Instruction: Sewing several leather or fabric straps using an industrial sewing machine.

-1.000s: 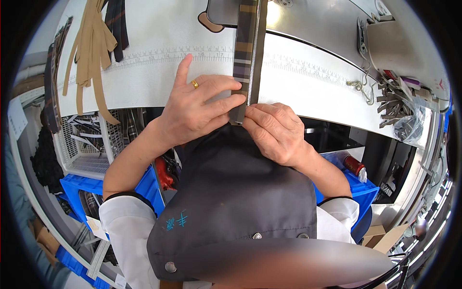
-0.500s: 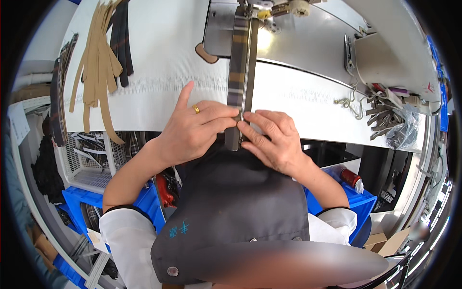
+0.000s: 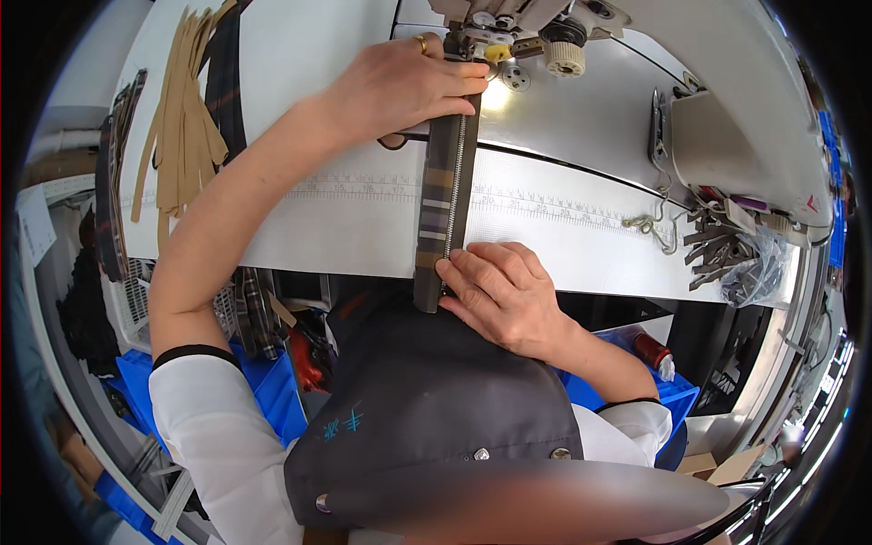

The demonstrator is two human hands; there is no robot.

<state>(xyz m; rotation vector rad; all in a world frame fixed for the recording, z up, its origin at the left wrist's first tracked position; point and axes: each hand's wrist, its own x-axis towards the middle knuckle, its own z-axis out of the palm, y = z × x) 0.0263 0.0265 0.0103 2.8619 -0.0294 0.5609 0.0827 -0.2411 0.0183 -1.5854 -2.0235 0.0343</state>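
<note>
A long plaid fabric strip (image 3: 438, 177) with a zipper (image 3: 460, 154) along its right side runs from the sewing machine head (image 3: 490, 27) towards me and past the table's front edge. Just in front of the machine's needle area, my left hand (image 3: 404, 82), with a gold ring, lies over the strip with its fingers stretched across it. Close to the near end, my right hand (image 3: 509, 295) pinches the zipper's edge between thumb and fingers. The very tip of the needle cannot be made out.
Tan strips (image 3: 186, 136) and dark strips (image 3: 224, 91) lie at the table's far left. Small fabric pieces (image 3: 718, 241) sit beside a clear plastic bag (image 3: 758, 268) on the right. A steel plate (image 3: 581, 100) surrounds the needle area. Blue bins (image 3: 272, 386) stand below the table.
My left hand has left the near end and moved forward along the strip to the machine head. My right hand still pinches the near end, now slightly closer to me.
</note>
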